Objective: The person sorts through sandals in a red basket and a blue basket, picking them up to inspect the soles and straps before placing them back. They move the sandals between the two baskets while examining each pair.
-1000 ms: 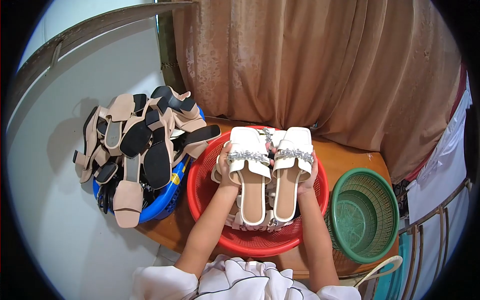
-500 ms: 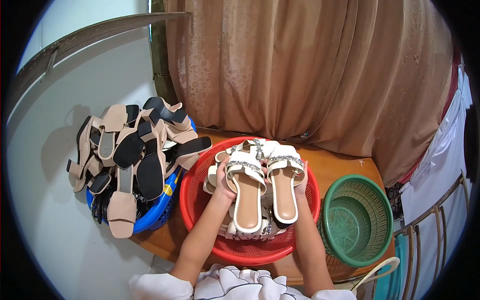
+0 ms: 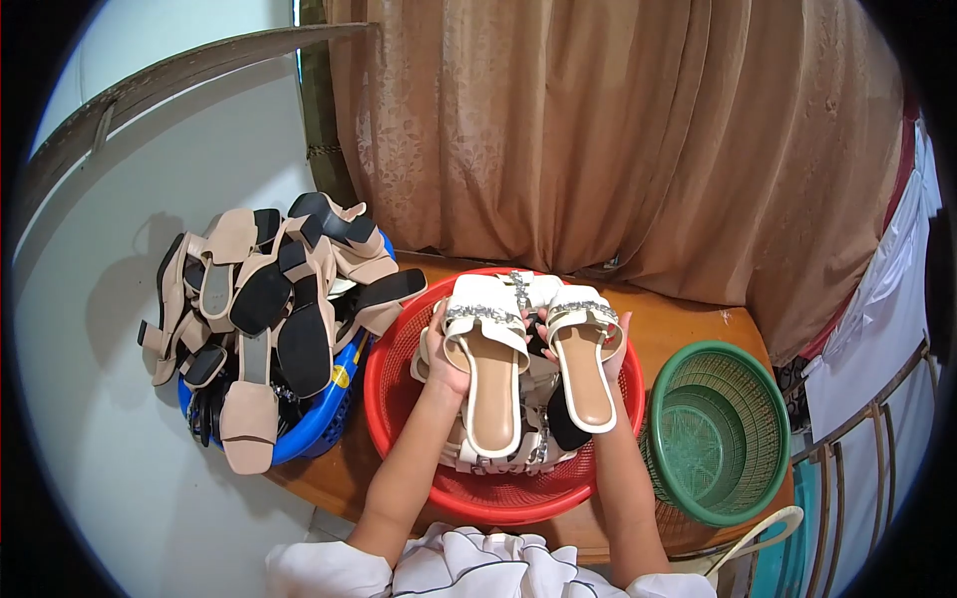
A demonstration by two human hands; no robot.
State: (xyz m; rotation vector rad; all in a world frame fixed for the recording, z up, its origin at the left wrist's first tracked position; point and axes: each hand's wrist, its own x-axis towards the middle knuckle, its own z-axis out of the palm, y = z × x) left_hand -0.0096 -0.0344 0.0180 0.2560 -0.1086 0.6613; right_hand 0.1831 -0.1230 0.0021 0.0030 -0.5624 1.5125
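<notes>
Two white slide sandals with tan insoles and chain-trimmed straps are held over the red basket (image 3: 469, 510). My left hand (image 3: 446, 357) is closed around the front of the left sandal (image 3: 493, 399). My right hand (image 3: 615, 351) grips the strap end of the right sandal (image 3: 584, 374), which tilts slightly. Their heels point toward me. Underneath, more white sandals (image 3: 508, 460) lie in the red basket, partly hidden by the held pair. A black sole (image 3: 566, 419) shows below the right sandal.
On the left, a blue basket (image 3: 324, 429) is heaped with beige heeled sandals (image 3: 251, 409). A green basket (image 3: 718, 513) stands at the right on the wooden table (image 3: 683, 319). Behind hangs a brown curtain (image 3: 598, 130). A pale curved handle (image 3: 773, 528) is at the lower right.
The two sandals have moved apart. The right one has shifted right and up and tilted, exposing more of the black sole beneath. My hands still hold both.
</notes>
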